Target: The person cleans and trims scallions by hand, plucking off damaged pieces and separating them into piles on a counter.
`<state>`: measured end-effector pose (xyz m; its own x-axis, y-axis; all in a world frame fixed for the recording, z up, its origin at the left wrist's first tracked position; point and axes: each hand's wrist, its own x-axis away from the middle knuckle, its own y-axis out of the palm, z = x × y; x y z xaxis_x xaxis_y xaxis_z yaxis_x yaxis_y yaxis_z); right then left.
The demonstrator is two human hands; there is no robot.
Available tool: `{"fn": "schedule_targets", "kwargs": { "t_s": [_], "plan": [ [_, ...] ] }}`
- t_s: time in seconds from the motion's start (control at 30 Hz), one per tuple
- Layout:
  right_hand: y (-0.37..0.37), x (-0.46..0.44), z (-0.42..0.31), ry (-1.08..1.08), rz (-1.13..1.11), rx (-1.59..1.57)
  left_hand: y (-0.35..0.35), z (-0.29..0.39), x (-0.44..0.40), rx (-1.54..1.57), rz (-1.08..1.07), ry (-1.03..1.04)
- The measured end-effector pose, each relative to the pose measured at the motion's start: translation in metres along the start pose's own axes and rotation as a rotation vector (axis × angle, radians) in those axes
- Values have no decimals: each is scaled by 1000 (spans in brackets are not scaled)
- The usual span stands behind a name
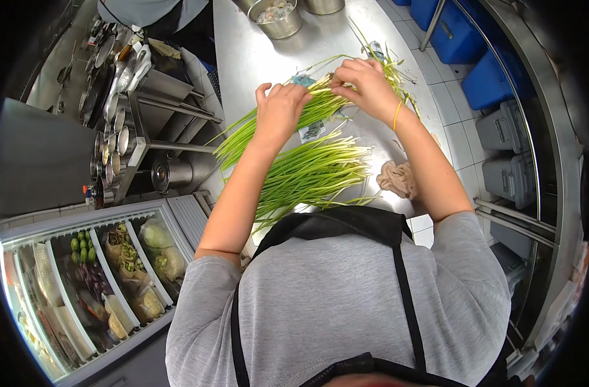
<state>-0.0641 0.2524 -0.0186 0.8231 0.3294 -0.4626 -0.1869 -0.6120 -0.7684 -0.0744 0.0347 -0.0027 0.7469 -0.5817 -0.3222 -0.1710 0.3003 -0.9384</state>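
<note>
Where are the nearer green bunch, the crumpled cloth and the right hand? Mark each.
Nearer green bunch [315, 170], head view: middle of the stalks.
Crumpled cloth [397, 179], head view: middle of the folds.
Right hand [370, 84], head view: back of the hand.
</note>
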Motion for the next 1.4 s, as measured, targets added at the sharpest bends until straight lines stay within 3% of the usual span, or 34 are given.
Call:
{"fn": "schedule_targets", "kwargs": {
  "t_s": [0.07, 0.17, 0.33, 0.37, 0.43, 0.47, 0.53, 0.57, 0.63, 0.77, 0.83, 0.87, 0.93, 1.13, 1.4],
  "plan": [
    [-9, 5, 5, 45, 43, -278, -4, 2, 1, 44, 29, 5],
    [-22, 17, 12, 159, 150, -346, -10, 1, 8, 82, 69, -4],
    [-37, 43, 43, 423, 114, -197, -19, -8, 26, 55, 61, -34],
    [-37, 47, 45, 422, 114, -196, -20, -9, 29, 54, 64, -44],
    [-35, 54, 47, 248, 119, 188, -21, -8, 33, 58, 66, -50],
    [-35, 55, 48, 250, 120, 192, -23, -6, 34, 74, 60, -48],
    [-37, 51, 43, 331, -25, 238, -25, -1, 39, 88, 57, -46],
    [-40, 46, 40, 330, -25, 237, -26, 3, 43, 141, -51, -49],
    [-44, 36, 36, 569, -329, -35, -25, 9, 54, 193, -160, -56],
    [-30, 38, 43, 433, -372, -47, -29, 16, 66, 290, -349, 15],
    [-29, 33, 32, 371, -268, 46, -33, 16, 64, 421, -338, -216],
    [-25, 29, 30, 371, -271, 46, -31, 12, 61, 423, -339, -218],
    [-10, 19, 29, 294, -197, -4, -25, -4, 46, 408, -119, -268],
    [36, -10, 25, 150, -196, 97, 6, -39, 11, 153, 78, -147],
    [49, -1, 30, 119, -285, 189, -3, -61, 19, 173, 81, -265]
  ]
}}
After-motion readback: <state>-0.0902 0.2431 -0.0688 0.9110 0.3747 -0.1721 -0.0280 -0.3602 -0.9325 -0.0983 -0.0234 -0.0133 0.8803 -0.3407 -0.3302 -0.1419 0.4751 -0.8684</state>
